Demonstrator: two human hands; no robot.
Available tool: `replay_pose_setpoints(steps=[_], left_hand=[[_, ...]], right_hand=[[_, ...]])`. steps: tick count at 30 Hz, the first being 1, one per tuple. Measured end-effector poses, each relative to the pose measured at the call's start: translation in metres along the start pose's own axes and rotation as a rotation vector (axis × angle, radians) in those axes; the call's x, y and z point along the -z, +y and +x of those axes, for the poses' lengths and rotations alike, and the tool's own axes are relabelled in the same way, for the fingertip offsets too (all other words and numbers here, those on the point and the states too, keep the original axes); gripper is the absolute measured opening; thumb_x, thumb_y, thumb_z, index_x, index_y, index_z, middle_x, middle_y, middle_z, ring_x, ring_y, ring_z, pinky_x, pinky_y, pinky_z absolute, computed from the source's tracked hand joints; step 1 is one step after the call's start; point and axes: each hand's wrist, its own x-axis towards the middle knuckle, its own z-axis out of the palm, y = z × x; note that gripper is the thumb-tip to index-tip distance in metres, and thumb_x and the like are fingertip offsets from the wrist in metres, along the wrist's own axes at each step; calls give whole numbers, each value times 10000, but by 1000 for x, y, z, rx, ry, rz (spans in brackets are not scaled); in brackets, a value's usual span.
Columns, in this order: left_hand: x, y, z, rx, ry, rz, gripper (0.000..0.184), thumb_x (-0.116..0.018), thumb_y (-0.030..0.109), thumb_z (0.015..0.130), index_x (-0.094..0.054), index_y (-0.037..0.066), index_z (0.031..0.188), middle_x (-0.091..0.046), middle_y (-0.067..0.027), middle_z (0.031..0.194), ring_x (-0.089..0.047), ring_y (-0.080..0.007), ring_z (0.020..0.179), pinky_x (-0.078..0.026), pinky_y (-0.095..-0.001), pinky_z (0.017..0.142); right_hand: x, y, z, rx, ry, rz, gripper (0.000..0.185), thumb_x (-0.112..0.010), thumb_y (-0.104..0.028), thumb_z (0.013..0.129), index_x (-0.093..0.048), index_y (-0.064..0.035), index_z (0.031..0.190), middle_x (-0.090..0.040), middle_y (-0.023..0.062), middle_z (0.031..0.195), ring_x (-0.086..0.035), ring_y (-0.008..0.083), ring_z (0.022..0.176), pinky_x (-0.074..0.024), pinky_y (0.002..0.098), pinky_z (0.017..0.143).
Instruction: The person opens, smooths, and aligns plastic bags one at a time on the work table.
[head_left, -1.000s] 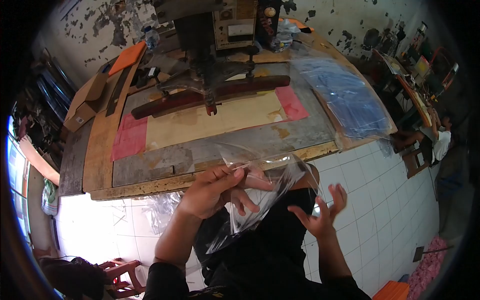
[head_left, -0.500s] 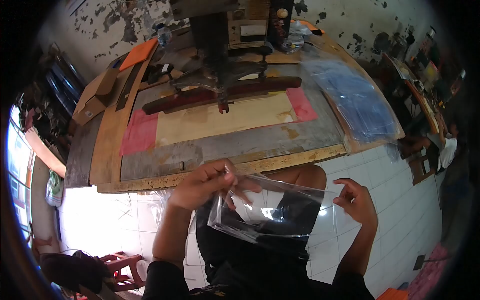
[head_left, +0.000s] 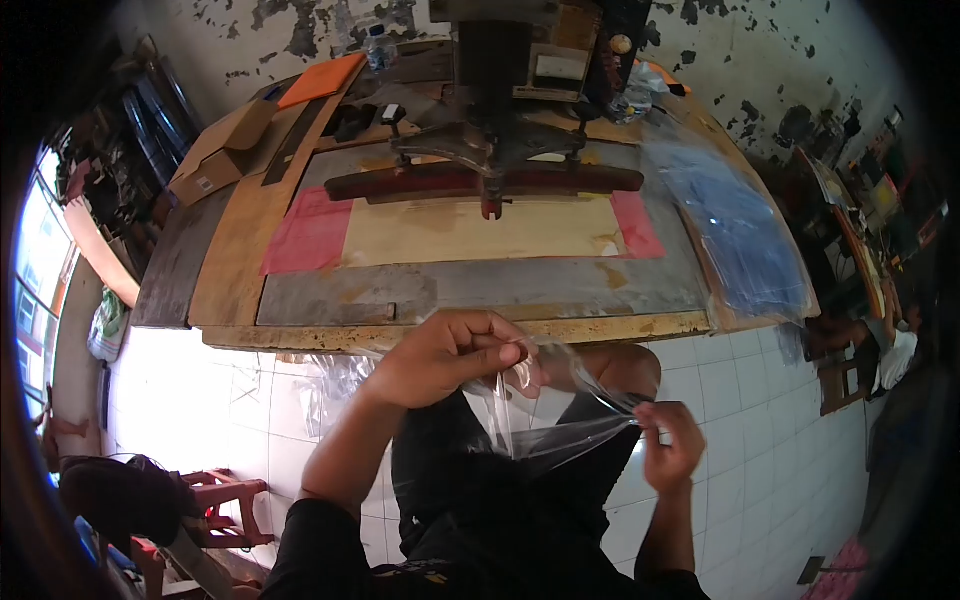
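A sheet of clear plastic (head_left: 560,437) is stretched between my hands above my lap, creased and shiny; whether it is a bag or a single sheet I cannot tell. My left hand (head_left: 450,355) pinches its upper left part between thumb and fingers. At the sheet's right end, my right hand (head_left: 672,442) has its fingers closed on a gathered edge. Just beyond my hands is the front edge of the worktable (head_left: 450,333). On it, a pale yellow strip with pink ends (head_left: 480,230) lies beneath a dark press bar (head_left: 590,182).
Clear, bluish plastic sheets (head_left: 745,235) are stacked at the table's right. To the left are a cardboard box (head_left: 220,150) and an orange sheet (head_left: 322,80); a water bottle (head_left: 380,48) stands behind. A red stool (head_left: 228,500) is on the floor at left. Another person (head_left: 895,350) is at far right.
My right hand has closed on the plastic's right end and moved down and left. My left hand has shifted right, and the plastic is now more bunched. The camera view has turned slightly.
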Motion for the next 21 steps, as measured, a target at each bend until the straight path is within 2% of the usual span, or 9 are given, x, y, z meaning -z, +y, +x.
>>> replay_pose_setpoints(steps=[2, 3, 7, 10, 13, 15, 17, 20, 21], left_hand=[[4, 2, -5, -72, -21, 33, 191, -634, 107, 1072, -679, -41, 1183, -792, -130, 1017, -769, -200, 1055, -594, -276, 798], [1, 15, -9, 25, -7, 115, 151, -696, 79, 1030, -716, -33, 1130, -801, -106, 959, -768, -168, 998, -582, -296, 826], [-6, 10, -10, -36, -51, 276, 161, -724, 116, 1021, -743, -29, 1089, -802, -79, 941, -761, -147, 929, -576, -280, 832], [-21, 5, -6, -160, 6, 209, 139, -740, 129, 1012, -767, -1, 1053, -793, -79, 904, -741, -127, 869, -566, -264, 807], [-31, -6, -3, -219, 97, 377, 113, -788, 124, 962, -779, 31, 1025, -768, -121, 1099, -726, -169, 1008, -553, -303, 885], [-41, -12, -1, -519, 298, 745, 103, -829, 101, 898, -784, 65, 983, -657, -160, 1355, -663, -247, 1189, -515, -365, 987], [-54, -26, 5, -687, 434, 798, 146, -855, 138, 865, -793, 94, 990, -608, -175, 1401, -602, -291, 1278, -485, -393, 1010], [-69, -43, 16, -907, 556, 790, 153, -844, 114, 869, -777, 91, 1005, -672, -191, 1289, -674, -316, 1205, -524, -397, 934], [-72, -47, 21, -912, 478, 714, 148, -833, 89, 874, -763, 68, 1003, -714, -177, 1172, -721, -294, 1065, -554, -372, 853]], right_hand=[[24, -1, 11, -72, -43, 76, 201, -674, 155, 871, -712, 16, 1012, -755, 142, 847, -736, 260, 744, -593, 353, 676], [37, -3, 20, -8, -77, 4, 181, -664, 157, 882, -703, 27, 1002, -757, 145, 844, -742, 249, 747, -587, 335, 666], [78, -2, 27, -88, -127, -71, 35, -675, 10, 965, -701, 32, 956, -723, 130, 799, -723, 219, 723, -561, 315, 645], [90, 0, 27, -237, -155, 120, 126, -663, -61, 1015, -698, 45, 957, -716, 134, 797, -696, 203, 678, -559, 318, 638], [94, -3, 26, -301, -151, 240, 246, -670, -178, 1053, -658, 43, 944, -686, 119, 787, -670, 185, 647, -548, 306, 618], [96, 1, 21, -352, -142, 291, 262, -677, -200, 1053, -644, 34, 938, -675, 109, 786, -666, 177, 646, -541, 299, 609], [97, 6, 16, -465, -115, 404, 190, -629, -119, 1064, -675, 34, 961, -683, 106, 796, -668, 178, 641, -544, 282, 615], [98, 13, 12, -550, -96, 523, 207, -622, -125, 1072, -670, 36, 952, -646, 79, 801, -636, 160, 648, -534, 266, 599], [99, 14, 12, -555, -95, 520, 207, -622, -125, 1072, -670, 36, 952, -646, 79, 801, -636, 160, 648, -534, 266, 599]])
